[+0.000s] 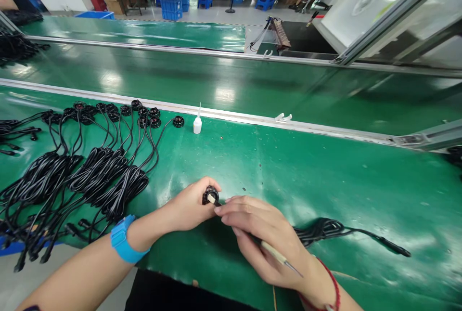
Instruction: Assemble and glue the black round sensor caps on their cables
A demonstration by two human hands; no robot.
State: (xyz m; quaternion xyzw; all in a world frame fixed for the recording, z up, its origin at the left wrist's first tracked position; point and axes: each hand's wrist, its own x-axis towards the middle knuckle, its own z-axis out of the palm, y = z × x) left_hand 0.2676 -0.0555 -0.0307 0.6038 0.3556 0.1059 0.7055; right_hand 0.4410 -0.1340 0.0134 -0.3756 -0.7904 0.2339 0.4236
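My left hand grips a small round black cable head between thumb and fingers, its open face turned up. In my right hand is a slim pen-like tool, held as one holds a pencil. Its pale front tip rests at or just over the face of the cable head; contact is hard to make out. A thin metal point sticks out from its rear end. Right of my right hand lies a bundled black cable; whether it joins the held head is hidden.
Several coiled black cables with round heads lie at the left on the green table. A small white bottle with a thin nozzle stands near a white rail. Behind it runs a green belt. A metal frame post rises at right.
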